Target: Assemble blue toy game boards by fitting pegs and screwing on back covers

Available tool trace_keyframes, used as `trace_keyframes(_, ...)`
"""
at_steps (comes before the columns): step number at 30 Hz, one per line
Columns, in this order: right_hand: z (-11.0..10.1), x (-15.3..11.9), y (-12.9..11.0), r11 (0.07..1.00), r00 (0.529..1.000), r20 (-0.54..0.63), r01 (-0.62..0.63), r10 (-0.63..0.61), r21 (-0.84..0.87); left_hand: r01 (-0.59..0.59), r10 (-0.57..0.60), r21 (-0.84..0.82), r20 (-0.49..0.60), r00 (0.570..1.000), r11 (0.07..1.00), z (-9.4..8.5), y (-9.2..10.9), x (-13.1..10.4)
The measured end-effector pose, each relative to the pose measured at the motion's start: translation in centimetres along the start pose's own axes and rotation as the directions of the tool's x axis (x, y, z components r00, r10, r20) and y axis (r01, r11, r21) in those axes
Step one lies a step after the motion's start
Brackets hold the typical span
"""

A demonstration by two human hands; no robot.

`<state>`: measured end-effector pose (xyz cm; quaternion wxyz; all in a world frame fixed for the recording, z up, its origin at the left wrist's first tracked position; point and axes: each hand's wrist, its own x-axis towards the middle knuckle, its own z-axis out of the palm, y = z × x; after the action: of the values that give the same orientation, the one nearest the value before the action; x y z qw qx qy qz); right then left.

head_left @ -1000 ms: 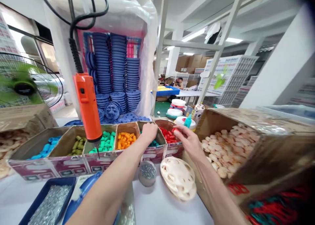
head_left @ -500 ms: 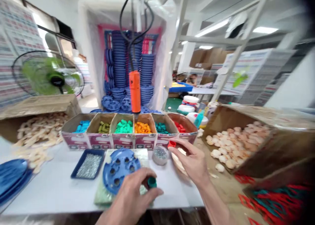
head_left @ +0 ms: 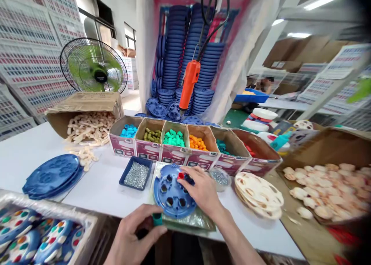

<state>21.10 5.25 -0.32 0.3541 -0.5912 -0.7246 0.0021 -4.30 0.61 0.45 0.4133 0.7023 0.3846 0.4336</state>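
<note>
A round blue disc (head_left: 171,195) with several dark holes lies on a plastic-wrapped pad (head_left: 203,219). Above the disc's upper right part, my right hand (head_left: 201,189) pinches a small red cap (head_left: 181,176) between thumb and fingertips. My left hand (head_left: 139,232) is below and left of the disc, at the table's front edge, and holds a dark green cap (head_left: 157,219) between thumb and fingers. Behind the disc stand boxes of small parts: blue, olive, light green, orange (head_left: 197,142), dark green (head_left: 222,146) and red (head_left: 249,150).
A navy tray of metal screws (head_left: 136,175) and a round tub (head_left: 219,177) flank the disc. An orange screwdriver (head_left: 189,85) hangs above the boxes. Cream discs (head_left: 257,195) lie right, blue plates (head_left: 53,174) left. A crate (head_left: 87,214) of painted pieces fills the lower left.
The view has turned left. My right hand has brought the red cap from near the cream discs to over the blue disc. My left hand, with the green cap, is now left of the disc.
</note>
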Motion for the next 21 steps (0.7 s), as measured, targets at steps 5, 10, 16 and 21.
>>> trace_keyframes(5,-0.8,0.0,0.2,0.999,0.995,0.099,-0.004,0.0,0.038,-0.074,0.077,0.082,-0.033,0.996,0.994,0.7,-0.9,1.6)
trace_keyframes(10,-2.7,-0.7,-1.4,0.977,1.0,0.01,-0.019,0.017,0.213,-0.094,0.099,0.088,-0.062,0.993,0.992,2.4,-1.1,3.2)
trace_keyframes(16,-3.6,-2.8,-5.3,0.909,0.996,0.085,-0.045,0.01,0.415,-0.101,0.106,0.09,-0.052,0.993,0.991,4.5,-0.9,3.9)
trace_keyframes(21,-3.5,-3.9,-5.0,0.922,1.0,-0.003,-0.025,0.028,0.386,-0.146,0.143,0.141,0.03,0.989,0.979,4.5,-0.8,3.5)
